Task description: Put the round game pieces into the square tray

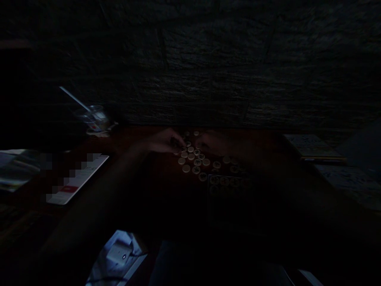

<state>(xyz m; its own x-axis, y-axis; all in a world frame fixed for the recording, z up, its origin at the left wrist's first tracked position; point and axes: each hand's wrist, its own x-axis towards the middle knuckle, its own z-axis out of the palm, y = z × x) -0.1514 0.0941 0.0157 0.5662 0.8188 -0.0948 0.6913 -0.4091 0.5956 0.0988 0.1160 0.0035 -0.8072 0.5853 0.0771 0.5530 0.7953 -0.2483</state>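
Note:
The view is very dark. Round Chinese chess pieces (191,156) lie scattered on a dark reddish table, some with a character face up and others blank side up. My left hand (163,140) reaches in from the left, fingers curled down at the left edge of the pieces; what they hold, if anything, is lost in shadow. Across from it, my right hand (214,143) is over the right side of the pieces, its fingers blurred and dark. Nearer to me, a dark tray (208,198) holds pieces set in rows, red and dark characters showing.
A plastic cup (99,115) with a straw stands at the back left, against a rough stone wall (190,71). A phone or tablet (86,178) lies at left. Booklets (312,145) rest at right. A white charger (119,253) is at the bottom left.

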